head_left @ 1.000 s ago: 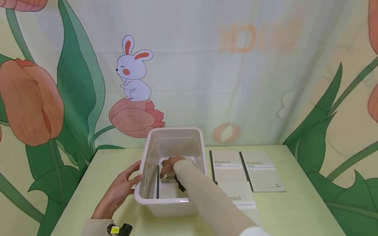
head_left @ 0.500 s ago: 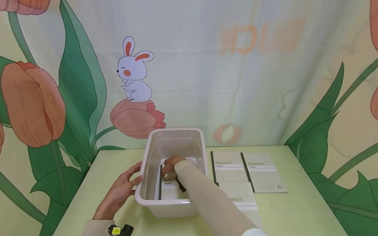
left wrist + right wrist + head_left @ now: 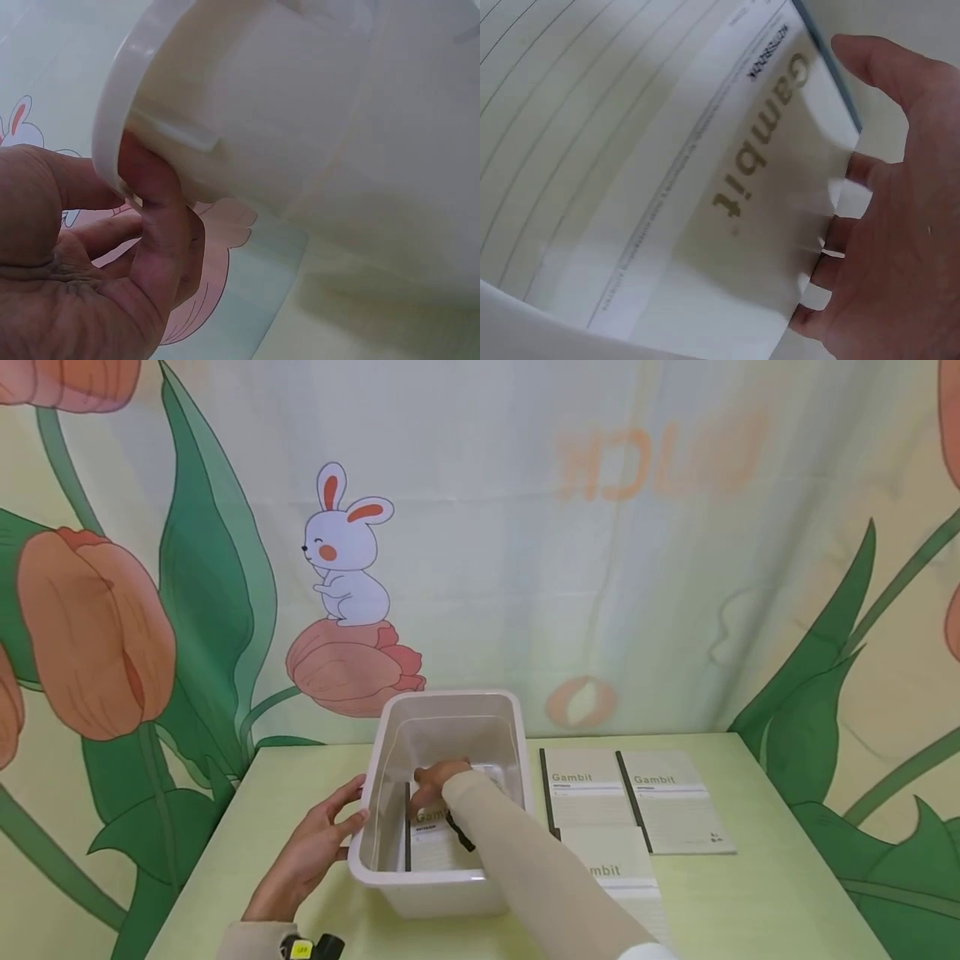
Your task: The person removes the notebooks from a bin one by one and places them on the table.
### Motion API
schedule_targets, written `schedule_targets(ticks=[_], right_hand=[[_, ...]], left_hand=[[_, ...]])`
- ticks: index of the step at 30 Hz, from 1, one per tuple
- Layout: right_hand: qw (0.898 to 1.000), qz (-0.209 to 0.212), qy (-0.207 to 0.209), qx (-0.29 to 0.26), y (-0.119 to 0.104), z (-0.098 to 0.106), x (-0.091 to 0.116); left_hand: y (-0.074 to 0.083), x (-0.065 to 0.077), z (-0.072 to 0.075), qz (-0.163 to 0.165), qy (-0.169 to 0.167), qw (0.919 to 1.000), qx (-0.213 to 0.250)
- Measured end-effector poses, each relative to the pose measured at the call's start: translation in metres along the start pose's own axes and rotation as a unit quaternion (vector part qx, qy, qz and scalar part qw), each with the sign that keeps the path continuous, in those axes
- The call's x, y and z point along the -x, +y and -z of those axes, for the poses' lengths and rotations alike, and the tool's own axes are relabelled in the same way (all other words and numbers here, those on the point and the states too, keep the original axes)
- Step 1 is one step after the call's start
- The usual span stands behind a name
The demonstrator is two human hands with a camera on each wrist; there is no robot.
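Note:
My left hand (image 3: pixel 311 847) holds the left rim of a pale plastic bin (image 3: pixel 420 878); in the left wrist view its fingers curl around the lip. Deep inside the bin, my right hand (image 3: pixel 441 777) reaches over the top end of a white "Gambit" notebook (image 3: pixel 682 187) with a dark spine. In the right wrist view, the thumb (image 3: pixel 870 64) lies beside the spine at the corner. The other fingers spread along the top edge, their tips at or behind it. The right forearm covers part of the bin and of the notebook.
To the right of the bin, two matching notebooks lie side by side, one nearer the bin (image 3: pixel 588 810) and one farther right (image 3: pixel 678 814). Another notebook (image 3: pixel 618 902) overlaps them in front, partly hidden by the right sleeve (image 3: pixel 525 860). A printed curtain (image 3: pixel 480 568) hangs behind the table.
The notebook in the bin has shifted slightly, first rightward, then a little back left, with my right hand staying at its top end. My left hand keeps holding the rim.

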State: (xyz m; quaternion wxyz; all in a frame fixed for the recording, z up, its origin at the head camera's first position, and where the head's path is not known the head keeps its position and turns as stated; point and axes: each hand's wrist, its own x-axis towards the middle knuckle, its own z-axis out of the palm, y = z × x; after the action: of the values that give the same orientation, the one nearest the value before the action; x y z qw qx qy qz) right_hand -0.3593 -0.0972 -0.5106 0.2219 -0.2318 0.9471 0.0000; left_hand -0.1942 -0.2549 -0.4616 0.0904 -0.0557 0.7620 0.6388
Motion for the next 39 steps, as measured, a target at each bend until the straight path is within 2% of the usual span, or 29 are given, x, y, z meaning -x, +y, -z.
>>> schedule_targets(ticks=[5,11,16,19,24,26,33,37,39], right_hand=[[0.999,-0.014,-0.009,-0.039,0.000,0.001,0.003],[0.998,-0.005,0.001,-0.061,0.001,0.000,-0.001],[0.998,0.008,0.042,-0.045,0.003,0.007,0.002],[0.995,0.024,0.091,-0.011,0.002,0.014,0.001],[0.979,0.060,0.192,0.028,0.002,0.027,0.001],[0.973,0.075,0.218,0.031,0.004,0.034,0.003],[0.968,0.099,0.228,0.008,0.002,0.076,0.040],[0.955,0.109,0.275,0.014,0.001,0.095,0.057],[0.943,0.115,0.311,0.017,-0.001,0.103,0.063]], left_hand=[[-0.001,0.000,0.000,-0.001,-0.001,1.0000,0.001],[-0.002,0.000,0.000,0.000,-0.004,1.0000,0.007],[-0.002,-0.001,-0.002,-0.007,-0.006,0.9999,0.009],[-0.001,-0.001,-0.002,-0.008,-0.008,0.9999,0.010],[0.000,0.000,0.002,-0.002,-0.007,1.0000,0.001],[0.000,-0.001,0.003,0.000,-0.007,1.0000,-0.001],[0.000,-0.001,0.003,0.002,-0.008,0.9999,-0.007],[0.000,-0.001,0.002,0.002,-0.009,0.9999,-0.005],[-0.001,-0.001,0.001,0.002,-0.011,0.9999,-0.003]])
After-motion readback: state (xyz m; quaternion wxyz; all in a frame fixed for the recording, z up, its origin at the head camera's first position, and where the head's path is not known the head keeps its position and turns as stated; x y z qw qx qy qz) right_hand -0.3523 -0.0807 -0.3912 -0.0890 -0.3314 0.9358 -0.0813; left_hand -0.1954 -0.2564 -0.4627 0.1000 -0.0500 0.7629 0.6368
